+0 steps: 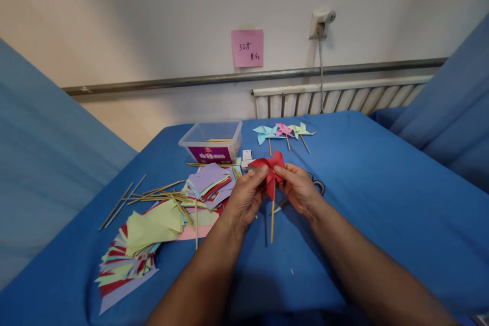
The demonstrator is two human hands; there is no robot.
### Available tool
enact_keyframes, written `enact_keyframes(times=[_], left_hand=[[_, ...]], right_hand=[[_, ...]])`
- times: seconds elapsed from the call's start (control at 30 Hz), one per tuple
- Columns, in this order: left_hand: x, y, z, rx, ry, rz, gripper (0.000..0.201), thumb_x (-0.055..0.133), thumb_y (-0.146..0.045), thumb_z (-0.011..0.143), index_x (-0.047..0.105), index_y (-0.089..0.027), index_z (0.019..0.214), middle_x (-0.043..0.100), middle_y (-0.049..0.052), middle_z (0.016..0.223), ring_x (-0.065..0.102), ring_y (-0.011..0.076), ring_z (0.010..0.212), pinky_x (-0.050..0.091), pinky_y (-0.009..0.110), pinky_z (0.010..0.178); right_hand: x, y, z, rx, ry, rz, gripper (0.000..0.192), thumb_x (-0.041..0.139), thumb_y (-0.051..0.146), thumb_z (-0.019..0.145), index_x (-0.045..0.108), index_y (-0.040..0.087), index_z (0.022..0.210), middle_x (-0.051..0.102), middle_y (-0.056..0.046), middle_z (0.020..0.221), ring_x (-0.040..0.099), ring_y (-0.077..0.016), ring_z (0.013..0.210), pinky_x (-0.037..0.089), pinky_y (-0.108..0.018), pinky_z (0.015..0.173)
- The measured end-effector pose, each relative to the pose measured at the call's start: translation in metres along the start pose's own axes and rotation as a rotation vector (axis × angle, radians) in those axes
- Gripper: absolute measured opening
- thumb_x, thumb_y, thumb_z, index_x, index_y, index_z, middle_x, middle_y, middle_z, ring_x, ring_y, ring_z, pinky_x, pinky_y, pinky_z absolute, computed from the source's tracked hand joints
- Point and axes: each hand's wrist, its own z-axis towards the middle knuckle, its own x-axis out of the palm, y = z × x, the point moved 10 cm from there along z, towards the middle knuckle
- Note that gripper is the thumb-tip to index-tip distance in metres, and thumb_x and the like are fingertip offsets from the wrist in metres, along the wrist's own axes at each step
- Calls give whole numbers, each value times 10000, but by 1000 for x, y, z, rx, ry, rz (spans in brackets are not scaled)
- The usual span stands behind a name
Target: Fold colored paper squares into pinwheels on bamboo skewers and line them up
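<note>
A red paper pinwheel point(272, 175) on a thin wooden stick point(272, 220) is held up between my two hands over the blue cloth. My left hand point(248, 191) pinches its left side, thumb on the front. On the right side, my right hand point(300, 188) grips the red paper near the centre with thumb and fingers. The stick hangs down below the paper, slightly tilted. Scissors point(319, 186) lie on the cloth behind my right hand, partly covered by it. Small white boxes point(246, 159) stand just beyond the pinwheel.
Finished pinwheels in blue point(266, 133), pink point(284, 130) and light green point(301, 131) lie at the back. A clear plastic box point(211, 135) holds sticks. Coloured paper sheets point(155, 226) and loose wooden sticks point(160, 195) spread over the left. Blue curtains point(46, 163) hang at both sides.
</note>
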Motion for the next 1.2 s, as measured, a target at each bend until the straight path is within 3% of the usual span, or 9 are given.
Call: enact_keyframes(times=[0.2, 0.5, 0.93, 1.2], left_hand=[[-2, 2, 1, 7, -21, 19, 257, 784, -345, 710, 690, -114, 772, 662, 18, 677, 586, 88, 585, 492, 201, 601], [5, 2, -1, -15, 31, -8, 265, 746, -356, 752, 698, -106, 828, 707, 62, 747, 644, 136, 649, 523, 241, 650], [4, 4, 1, 11, 16, -15, 278, 777, -365, 716, 669, -113, 762, 675, 37, 696, 604, 109, 604, 495, 224, 629], [1, -8, -3, 83, -77, 73, 295, 805, -353, 671, 675, -135, 822, 703, 24, 737, 634, 117, 636, 500, 230, 644]], right_hand=[[5, -1, 1, 1, 44, 19, 200, 809, 308, 675, 689, 175, 763, 649, 25, 672, 504, -85, 562, 384, -236, 578], [6, -3, 2, 20, 56, 89, 188, 809, 279, 673, 688, 176, 775, 665, 11, 717, 526, -96, 591, 411, -233, 589], [13, -5, -2, 39, 108, 139, 169, 795, 282, 694, 690, 171, 766, 674, 15, 708, 548, -93, 586, 432, -237, 599], [1, 4, 0, -5, -22, 116, 223, 822, 311, 641, 650, 181, 696, 593, 46, 592, 475, -82, 510, 375, -233, 519]])
